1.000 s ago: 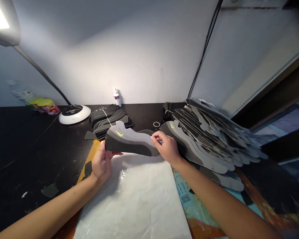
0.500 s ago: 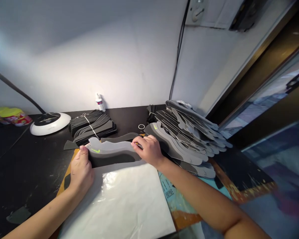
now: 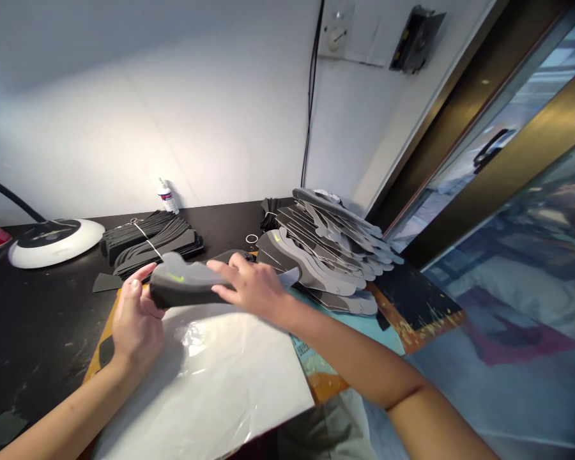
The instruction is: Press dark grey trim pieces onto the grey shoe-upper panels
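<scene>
A grey and black shoe upper piece (image 3: 186,284) with a small yellow-green swoosh is held a little above a white plastic-covered sheet (image 3: 211,370). My left hand (image 3: 138,322) is closed around its left end, partly behind the piece, with the thumb near the edge. Over its right part lies my right hand (image 3: 252,287), gripping it with fingers across the front face and hiding some of it. A pale tip of the piece sticks out beyond the right hand. Close by on the right lies a fanned stack of similar shoe upper pieces (image 3: 316,252).
Behind my left hand lies a tied bundle of dark pieces (image 3: 153,239). A white bottle (image 3: 167,197) stands by the wall, left of a white ring (image 3: 252,239). A round lamp base (image 3: 57,243) is at the left. A sliding door (image 3: 460,185) is on the right.
The upper piece has tilted and curved, its left end bending round. My right hand has slid further over its face, and my left fingers have shifted behind the edge. The view has turned right.
</scene>
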### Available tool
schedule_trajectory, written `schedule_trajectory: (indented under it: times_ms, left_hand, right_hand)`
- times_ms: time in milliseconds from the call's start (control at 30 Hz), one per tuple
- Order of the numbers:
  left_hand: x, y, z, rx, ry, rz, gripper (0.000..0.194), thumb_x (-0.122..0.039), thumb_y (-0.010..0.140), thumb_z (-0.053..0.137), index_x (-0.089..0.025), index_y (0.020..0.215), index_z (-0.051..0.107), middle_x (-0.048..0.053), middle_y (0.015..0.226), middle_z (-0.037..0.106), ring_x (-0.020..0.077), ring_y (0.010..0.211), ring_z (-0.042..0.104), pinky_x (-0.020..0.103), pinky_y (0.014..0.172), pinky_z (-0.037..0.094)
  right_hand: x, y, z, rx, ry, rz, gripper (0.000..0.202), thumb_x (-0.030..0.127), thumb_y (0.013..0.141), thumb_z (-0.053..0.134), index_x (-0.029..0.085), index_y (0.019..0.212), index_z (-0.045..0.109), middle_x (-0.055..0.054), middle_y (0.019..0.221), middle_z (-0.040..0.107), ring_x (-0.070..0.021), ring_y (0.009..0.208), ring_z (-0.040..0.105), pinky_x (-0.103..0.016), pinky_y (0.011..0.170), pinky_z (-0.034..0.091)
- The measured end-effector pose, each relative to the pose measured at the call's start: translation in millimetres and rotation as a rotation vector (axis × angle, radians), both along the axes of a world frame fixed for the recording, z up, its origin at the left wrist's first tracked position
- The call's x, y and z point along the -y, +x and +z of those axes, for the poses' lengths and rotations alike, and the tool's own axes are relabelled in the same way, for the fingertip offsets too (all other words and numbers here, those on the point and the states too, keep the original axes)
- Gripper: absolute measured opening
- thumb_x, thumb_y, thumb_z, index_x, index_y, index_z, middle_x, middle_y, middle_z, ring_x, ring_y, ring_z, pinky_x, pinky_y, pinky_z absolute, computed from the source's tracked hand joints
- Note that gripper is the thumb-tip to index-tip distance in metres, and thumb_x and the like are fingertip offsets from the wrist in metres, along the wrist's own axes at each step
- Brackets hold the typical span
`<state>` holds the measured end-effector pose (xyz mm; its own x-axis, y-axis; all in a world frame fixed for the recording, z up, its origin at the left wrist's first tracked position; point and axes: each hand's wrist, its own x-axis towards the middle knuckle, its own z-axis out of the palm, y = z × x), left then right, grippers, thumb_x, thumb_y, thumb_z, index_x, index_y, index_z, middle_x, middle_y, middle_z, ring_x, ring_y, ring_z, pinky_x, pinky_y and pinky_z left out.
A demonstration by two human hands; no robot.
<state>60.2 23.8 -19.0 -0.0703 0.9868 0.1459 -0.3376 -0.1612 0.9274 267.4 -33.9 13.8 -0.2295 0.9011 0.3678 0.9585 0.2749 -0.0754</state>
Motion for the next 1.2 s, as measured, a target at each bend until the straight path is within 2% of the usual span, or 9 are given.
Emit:
schedule_trajectory:
  times_ms: [167,233,300,367,433,533,633,700,1200]
  left_hand:
    - [1.9,1.5,8.6,0.121,-0.043,0.021,0.030,-0.031,0.072,0.078,-0.028,0.098,0.064,0.002,0.104,0.067,0.0229,0.083,0.070,0.026,0.053,0.055]
    - [1.5,3.2,8.1,0.109,-0.060,0.048,0.033,-0.024,0.068,0.078,-0.028,0.097,0.063,0.002,0.103,0.065,0.0215,0.085,0.070,0.023,0.052,0.054]
    - [0.9,4.4,5.7,0.086,-0.055,0.047,0.037,-0.021,0.065,0.078,-0.027,0.097,0.063,0.001,0.103,0.064,0.0204,0.086,0.069,0.022,0.053,0.054]
    - [0.4,4.6,3.2,0.068,-0.031,0.040,0.038,-0.022,0.063,0.079,-0.026,0.097,0.063,0.001,0.100,0.064,0.0200,0.087,0.068,0.021,0.054,0.054]
    - [0.2,4.1,1.7,0.058,-0.009,0.033,0.037,-0.023,0.062,0.080,-0.025,0.095,0.064,0.002,0.098,0.063,0.0195,0.088,0.066,0.021,0.056,0.053]
    - [0.0,3.4,2.3,0.053,0.000,0.043,0.034,-0.021,0.062,0.078,-0.024,0.092,0.064,0.001,0.096,0.063,0.0177,0.087,0.064,0.021,0.059,0.052]
    - [-0.9,3.1,3.7,0.059,0.001,0.062,0.034,-0.020,0.060,0.077,-0.023,0.090,0.062,0.000,0.095,0.062,0.0157,0.084,0.062,0.020,0.059,0.049]
    - [-1.6,2.8,3.7,0.059,0.004,0.071,0.034,-0.021,0.059,0.077,-0.022,0.089,0.061,0.000,0.094,0.061,0.0153,0.083,0.062,0.020,0.058,0.047]
    - [0.2,2.7,-1.0,0.028,0.013,0.055,0.026,-0.022,0.063,0.072,-0.021,0.085,0.059,0.001,0.088,0.059,0.0138,0.078,0.056,0.022,0.061,0.044]
  right_hand:
    - [1.2,42.4,28.2,-0.026,0.083,-0.338,0.051,0.039,0.103,0.048,0.035,0.153,0.041,-0.007,0.116,0.059,-0.0141,0.070,0.059,-0.025,0.053,0.041]
    - [0.6,65.7,28.0,-0.017,0.096,-0.499,0.044,0.030,0.100,0.054,0.034,0.144,0.055,-0.009,0.120,0.059,-0.0195,0.081,0.064,-0.028,0.059,0.047]
    - [-1.4,84.4,21.4,0.049,0.052,-0.593,0.033,0.019,0.096,0.056,0.026,0.124,0.070,-0.014,0.127,0.059,-0.0306,0.106,0.062,-0.035,0.073,0.054]
    - [-5.4,93.8,11.6,0.097,0.045,-0.561,0.037,0.009,0.095,0.050,0.021,0.121,0.072,-0.017,0.137,0.057,-0.0350,0.127,0.052,-0.042,0.092,0.053]
    - [-10.9,93.6,1.3,0.094,0.065,-0.439,0.042,0.009,0.098,0.044,0.020,0.132,0.066,-0.014,0.147,0.052,-0.0317,0.141,0.042,-0.043,0.110,0.044]
    - [-18.8,83.5,-12.4,0.073,-0.019,-0.287,0.047,0.029,0.104,0.044,0.017,0.149,0.050,-0.011,0.161,0.040,-0.0277,0.151,0.030,-0.043,0.123,0.029]
    - [-22.8,75.2,-22.1,0.104,-0.229,-0.282,0.067,0.051,0.103,0.044,0.012,0.157,0.036,-0.014,0.166,0.028,-0.0303,0.154,0.024,-0.047,0.125,0.022]
    - [-23.4,73.6,-25.4,0.124,-0.295,-0.298,0.073,0.056,0.102,0.041,0.011,0.159,0.032,-0.015,0.166,0.026,-0.0305,0.154,0.023,-0.048,0.125,0.020]
    - [-23.0,73.9,-32.0,0.219,-0.252,-0.312,0.070,0.052,0.101,0.046,0.012,0.158,0.035,-0.015,0.165,0.030,-0.0304,0.153,0.028,-0.046,0.124,0.023]
